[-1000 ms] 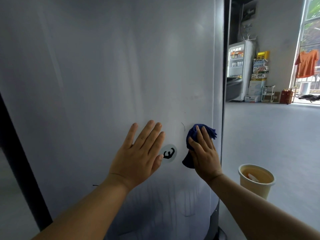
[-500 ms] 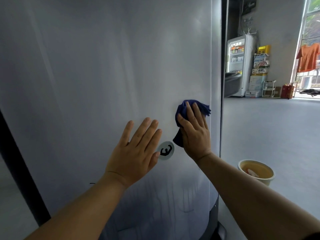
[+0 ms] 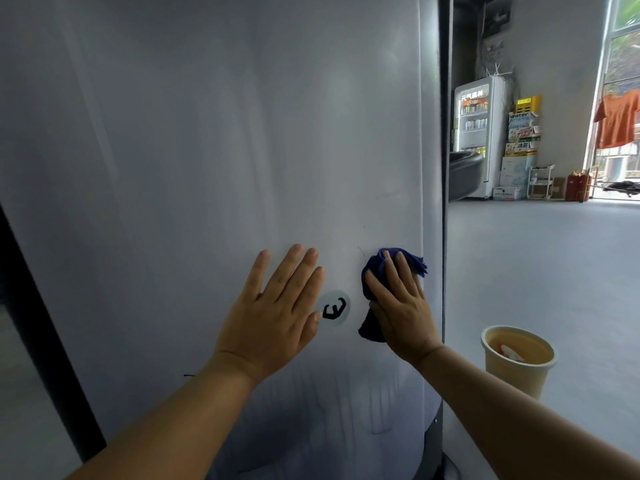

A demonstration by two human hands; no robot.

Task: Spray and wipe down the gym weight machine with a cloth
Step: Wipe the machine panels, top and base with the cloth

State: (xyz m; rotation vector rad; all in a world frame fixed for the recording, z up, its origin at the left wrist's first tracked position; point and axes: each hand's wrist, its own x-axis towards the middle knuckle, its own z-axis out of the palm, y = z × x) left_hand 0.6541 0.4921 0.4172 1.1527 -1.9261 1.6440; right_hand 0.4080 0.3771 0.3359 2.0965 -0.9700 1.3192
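Note:
A tall grey panel of the weight machine fills most of the view, with wet streaks low down. A round sticker with a black arm logo sits on it. My left hand lies flat on the panel just left of the sticker, fingers straight and spread. My right hand presses a dark blue cloth against the panel near its right edge, fingers straight over the cloth.
A beige bucket with liquid and something pale inside stands on the grey floor at the right. Far back are a drinks fridge, stacked boxes and an orange shirt hanging by the window. A black post edges the panel at left.
My right hand with the cloth went up the panel and has come back down beside the sticker. My left hand stays flat in the same place.

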